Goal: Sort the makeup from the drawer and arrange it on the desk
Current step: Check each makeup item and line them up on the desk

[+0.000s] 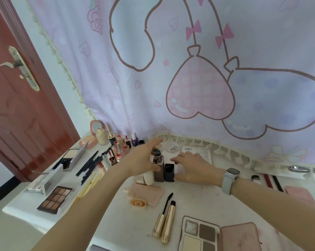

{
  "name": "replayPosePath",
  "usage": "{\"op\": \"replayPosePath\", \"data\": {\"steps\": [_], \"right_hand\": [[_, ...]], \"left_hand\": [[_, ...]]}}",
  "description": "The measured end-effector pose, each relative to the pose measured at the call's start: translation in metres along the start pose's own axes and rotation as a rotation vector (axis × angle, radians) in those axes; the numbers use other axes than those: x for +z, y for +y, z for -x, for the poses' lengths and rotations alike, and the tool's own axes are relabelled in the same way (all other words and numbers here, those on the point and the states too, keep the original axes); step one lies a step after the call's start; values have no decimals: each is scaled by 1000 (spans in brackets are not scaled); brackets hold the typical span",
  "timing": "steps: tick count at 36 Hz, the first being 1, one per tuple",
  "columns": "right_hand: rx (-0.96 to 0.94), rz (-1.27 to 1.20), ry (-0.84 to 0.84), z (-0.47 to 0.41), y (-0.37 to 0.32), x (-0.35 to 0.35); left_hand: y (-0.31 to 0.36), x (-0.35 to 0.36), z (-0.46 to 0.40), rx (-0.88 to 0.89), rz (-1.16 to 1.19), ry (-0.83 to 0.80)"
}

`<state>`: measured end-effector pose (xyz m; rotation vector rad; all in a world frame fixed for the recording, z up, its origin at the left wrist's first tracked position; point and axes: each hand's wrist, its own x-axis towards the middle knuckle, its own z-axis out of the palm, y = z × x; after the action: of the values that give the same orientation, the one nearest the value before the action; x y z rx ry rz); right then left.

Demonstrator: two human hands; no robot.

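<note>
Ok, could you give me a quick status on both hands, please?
Left hand around brown pump bottle. Right hand flat beside black cap. Gold mascara lies open, nearer.

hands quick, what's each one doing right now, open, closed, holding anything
Left hand: fingers curled around the brown square glass bottle with the dark round cap, gripping it.
Right hand: open, flat on a pale pink flat case, not grasping.
</note>
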<state>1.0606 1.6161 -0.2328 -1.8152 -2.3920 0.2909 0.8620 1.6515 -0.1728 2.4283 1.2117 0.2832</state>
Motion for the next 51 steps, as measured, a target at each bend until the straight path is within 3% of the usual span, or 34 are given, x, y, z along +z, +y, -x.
{"op": "replayPosePath", "data": {"steps": [4, 11, 15, 20, 25, 29, 32, 35, 40, 44, 48, 51], "right_hand": [[18, 68, 33, 17, 15, -2], [169, 83, -128, 46, 37, 7], [147, 191, -64, 49, 35, 3], [-54, 536, 20, 53, 29, 1], [-107, 644, 107, 65, 28, -14], [-56, 591, 379, 77, 21, -47], [117, 519, 464, 82, 27, -68], [243, 322, 642, 90, 36, -84], [347, -603, 758, 104, 39, -120], [338, -1194, 709, 115, 34, -123], [280, -1421, 603, 120, 29, -113], [279, -1273, 611, 118, 23, -109]], "left_hand": [[2, 1, 13, 11, -24, 130], [11, 14, 43, 85, -10, 521], [24, 27, 54, 127, 23, 640], [37, 39, 64, 152, 85, 639], [44, 48, 66, 126, 149, 577], [54, 51, 61, 138, 206, 540], [65, 51, 52, 136, 278, 488], [76, 51, 44, 142, 353, 464], [91, 51, 34, 157, 489, 468], [102, 45, 30, 60, 832, 430], [111, 36, 28, 12, 1264, 296], [110, 30, 27, -9, 1371, 314]]}}
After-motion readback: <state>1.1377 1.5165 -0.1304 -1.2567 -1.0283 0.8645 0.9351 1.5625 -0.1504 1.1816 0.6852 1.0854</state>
